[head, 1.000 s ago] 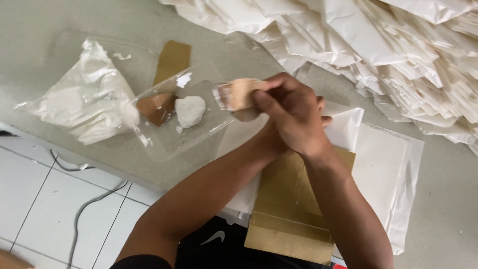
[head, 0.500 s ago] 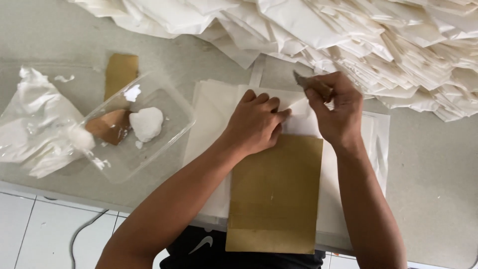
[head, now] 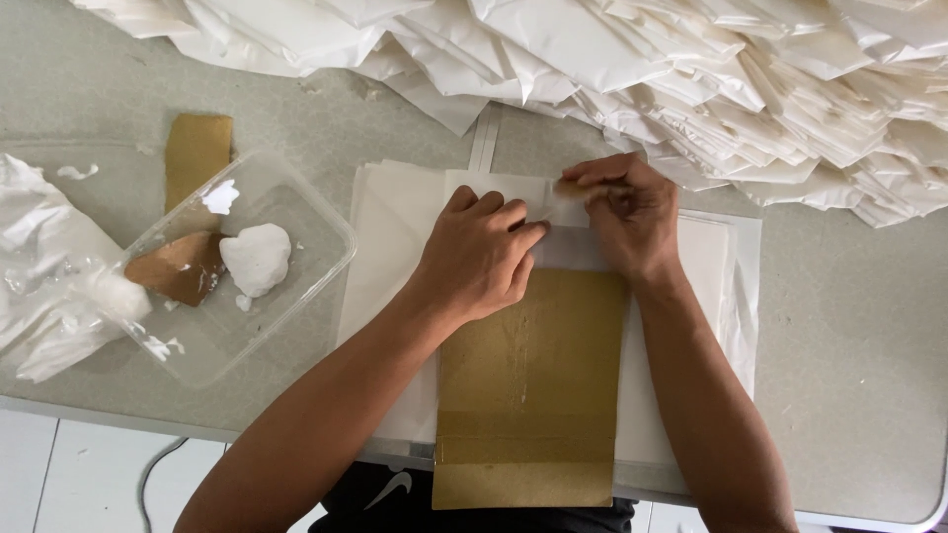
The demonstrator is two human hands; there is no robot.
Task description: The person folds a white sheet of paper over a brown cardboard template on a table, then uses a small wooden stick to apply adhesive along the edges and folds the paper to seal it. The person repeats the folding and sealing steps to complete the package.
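Pressing flat, the left hand (head: 481,255) spreads its fingers (head: 513,219) palm-down on the white paper sheet (head: 494,186), fingertips on the folded top edge. Just beside it, the right hand (head: 629,212) pinches a small tan scrap (head: 571,188) between thumb and fingers, its tip on that same fold. Below both hands a brown cardboard piece (head: 528,385) lies on the sheet stack, overhanging the near edge of the grey table (head: 859,336). To the left stands a clear plastic tub (head: 326,252) holding a white paste lump (head: 256,259) and a brown card scrap (head: 181,268). A heap of folded white paper bags (head: 691,79) fills the far side.
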